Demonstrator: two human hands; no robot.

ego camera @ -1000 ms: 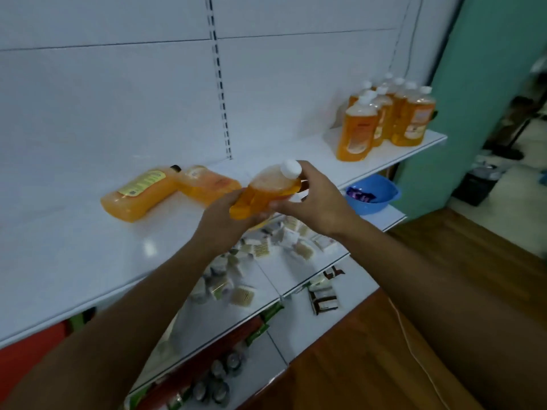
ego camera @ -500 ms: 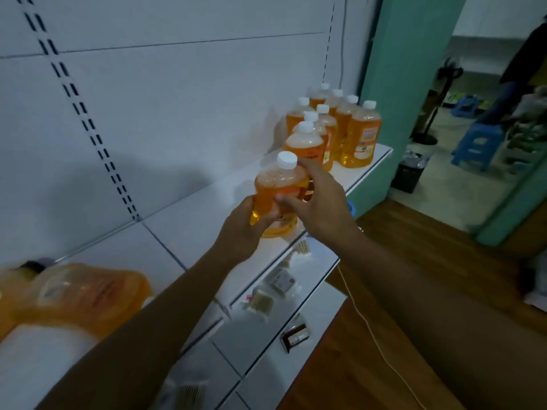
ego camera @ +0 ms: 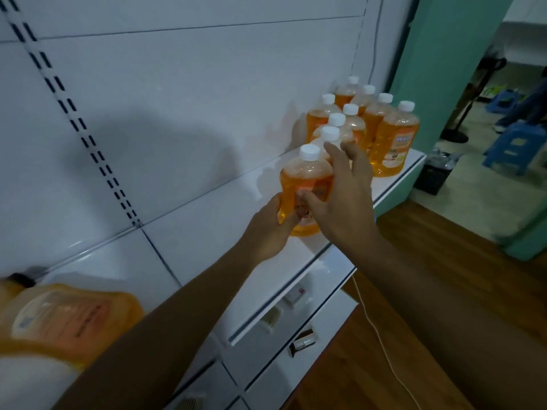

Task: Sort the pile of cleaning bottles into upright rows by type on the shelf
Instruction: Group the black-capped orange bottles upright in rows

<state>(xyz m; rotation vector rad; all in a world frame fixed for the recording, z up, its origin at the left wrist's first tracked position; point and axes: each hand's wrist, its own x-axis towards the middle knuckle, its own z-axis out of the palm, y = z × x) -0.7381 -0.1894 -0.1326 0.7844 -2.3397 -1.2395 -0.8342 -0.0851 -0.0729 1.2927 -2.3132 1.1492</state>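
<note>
An orange bottle with a white cap (ego camera: 305,179) stands upright on the white shelf (ego camera: 207,232), at the near end of a group of upright orange bottles (ego camera: 390,134). My left hand (ego camera: 269,229) grips its lower body from the left. My right hand (ego camera: 343,190) holds its right side, thumb on the label, fingers spread toward the neighbouring bottles. A larger orange bottle (ego camera: 68,318) lies flat on the shelf at the lower left, partly hidden by my left forearm.
Lower white shelves (ego camera: 296,329) hold small boxes and packets. A white cord (ego camera: 381,344) hangs over the wooden floor on the right. A teal wall stands just beyond the shelf end, with a black bin (ego camera: 435,176) and blue stools behind it.
Both hands carried the bottle right along the shelf, turned it from tilted to upright, and brought it down beside the standing group. The view swung right with them.
</note>
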